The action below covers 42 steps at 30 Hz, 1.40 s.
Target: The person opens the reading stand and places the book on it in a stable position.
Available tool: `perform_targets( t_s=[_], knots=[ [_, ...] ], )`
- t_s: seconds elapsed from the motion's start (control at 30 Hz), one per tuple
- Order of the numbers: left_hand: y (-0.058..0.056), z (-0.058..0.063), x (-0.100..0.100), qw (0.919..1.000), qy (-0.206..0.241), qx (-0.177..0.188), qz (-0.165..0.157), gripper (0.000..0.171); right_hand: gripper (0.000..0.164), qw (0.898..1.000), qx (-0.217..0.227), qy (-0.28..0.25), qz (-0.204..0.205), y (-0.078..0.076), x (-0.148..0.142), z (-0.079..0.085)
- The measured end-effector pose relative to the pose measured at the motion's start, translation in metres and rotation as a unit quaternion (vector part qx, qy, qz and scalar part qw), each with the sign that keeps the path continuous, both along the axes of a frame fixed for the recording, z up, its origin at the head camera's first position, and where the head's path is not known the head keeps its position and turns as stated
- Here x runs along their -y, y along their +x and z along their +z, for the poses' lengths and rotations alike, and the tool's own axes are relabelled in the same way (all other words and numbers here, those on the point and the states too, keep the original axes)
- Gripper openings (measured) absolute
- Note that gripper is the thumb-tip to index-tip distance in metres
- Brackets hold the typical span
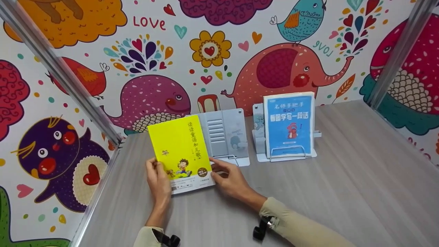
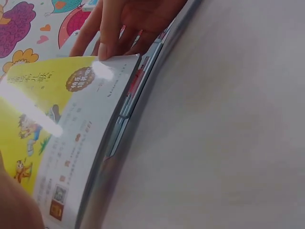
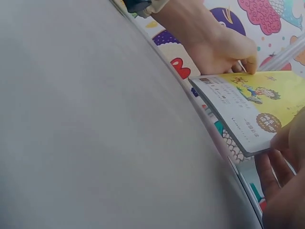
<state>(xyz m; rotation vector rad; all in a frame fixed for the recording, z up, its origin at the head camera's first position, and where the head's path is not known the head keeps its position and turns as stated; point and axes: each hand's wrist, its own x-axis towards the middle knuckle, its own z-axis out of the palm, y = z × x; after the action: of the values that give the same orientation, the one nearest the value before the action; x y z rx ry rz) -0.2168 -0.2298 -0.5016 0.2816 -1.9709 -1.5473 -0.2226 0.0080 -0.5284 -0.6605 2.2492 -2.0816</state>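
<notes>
A yellow book (image 1: 181, 144) with a white lower band and a cartoon child on its cover is held tilted between both hands. My left hand (image 1: 159, 178) grips its left edge, the thumb on the cover. At the lower right edge, my right hand (image 1: 233, 180) pinches the book, thumb in front and fingers behind, as the right wrist view shows around the corner of the book (image 3: 243, 124). Right behind it stands a light grey metal book stand (image 1: 224, 133), partly hidden by the cover, with a wire holder at its foot.
To the right, a second book stand (image 1: 259, 137) carries a blue book (image 1: 289, 127) behind its wire holder. The wood-grain table (image 1: 329, 199) runs up to a wall (image 1: 219, 20) printed with cartoon animals. Metal posts (image 1: 61, 68) frame the corners.
</notes>
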Motion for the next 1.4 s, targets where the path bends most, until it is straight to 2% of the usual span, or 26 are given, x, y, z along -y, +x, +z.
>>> perform_targets(
  t_s=[0.13, 0.33, 0.5, 0.73, 1.07, 1.23, 1.4],
  knots=[
    [0.0, -0.002, -0.012, 0.9987, 0.001, 0.005, -0.051, 0.028, 0.055, 1.0, -0.003, 0.021, -0.005, -0.003, -0.022, -0.001],
    [-0.002, -0.005, -0.024, 0.9918, -0.005, 0.017, -0.126, 0.03, 0.053, 0.999, -0.012, 0.035, -0.027, -0.011, -0.051, -0.004],
    [-0.006, -0.004, -0.032, 0.9858, -0.027, 0.012, -0.166, 0.034, 0.052, 0.997, -0.013, 0.034, -0.065, -0.019, -0.068, -0.004],
    [-0.019, 0.008, -0.042, 0.9852, -0.051, -0.002, -0.164, 0.037, 0.052, 0.995, -0.035, 0.023, -0.093, -0.028, -0.077, -0.002],
    [-0.045, 0.026, -0.051, 0.9842, -0.039, -0.048, -0.166, 0.036, 0.048, 0.988, -0.065, -0.01, -0.141, -0.043, -0.081, 0.008],
    [-0.053, 0.034, -0.051, 0.9842, -0.036, -0.059, -0.163, 0.035, 0.047, 0.984, -0.079, -0.021, -0.159, -0.049, -0.079, 0.013],
    [-0.056, 0.039, -0.057, 0.9804, -0.014, -0.087, -0.176, 0.032, 0.046, 0.978, -0.099, -0.026, -0.183, -0.054, -0.08, 0.019]
  ],
)
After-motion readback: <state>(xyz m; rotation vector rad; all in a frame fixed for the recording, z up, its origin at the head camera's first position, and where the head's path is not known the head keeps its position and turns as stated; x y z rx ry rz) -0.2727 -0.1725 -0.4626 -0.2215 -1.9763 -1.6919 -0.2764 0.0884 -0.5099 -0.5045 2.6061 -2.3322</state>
